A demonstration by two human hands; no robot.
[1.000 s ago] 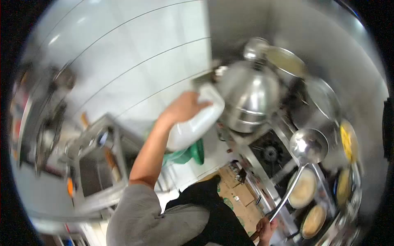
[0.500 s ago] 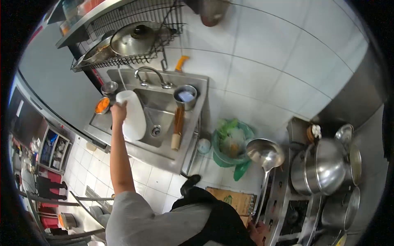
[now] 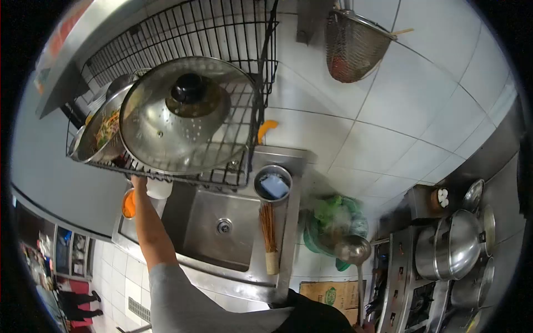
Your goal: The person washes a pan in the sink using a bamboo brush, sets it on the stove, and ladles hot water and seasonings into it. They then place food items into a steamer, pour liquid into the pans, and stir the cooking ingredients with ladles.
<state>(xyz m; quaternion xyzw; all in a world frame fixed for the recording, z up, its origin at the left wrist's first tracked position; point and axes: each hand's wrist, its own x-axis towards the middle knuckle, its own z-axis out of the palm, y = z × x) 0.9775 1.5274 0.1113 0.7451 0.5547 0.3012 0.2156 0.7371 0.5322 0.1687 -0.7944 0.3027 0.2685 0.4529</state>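
Note:
My left hand [image 3: 139, 181] reaches under the wire rack at the sink's left side, its fingers partly hidden. It is at the edge of a white plastic container [image 3: 160, 190], mostly covered by the rack and the glass lid. A metal bowl of orange food [image 3: 129, 204] sits just left of my wrist. Low in the view, my right hand [image 3: 363, 327] is closed round the handle of a large metal ladle [image 3: 353, 251]. The ladle's bowl hangs by a green bin [image 3: 313, 236] holding leafy scraps, with a steam-like haze above.
Beside the sink basin [image 3: 222, 252] stand a metal pot with a blue cloth or sponge [image 3: 273, 186] and a bundled stick brush [image 3: 268, 236]. The wire rack [image 3: 205, 28] holds a glass lid [image 3: 161, 119]. A strainer [image 3: 355, 47] hangs on the wall; pots [image 3: 452, 244] stand at right.
The view has moved closer to the sink and rack. The white container has gone from over the basin to behind the rack, along with my left hand. The ladle stays in my right hand.

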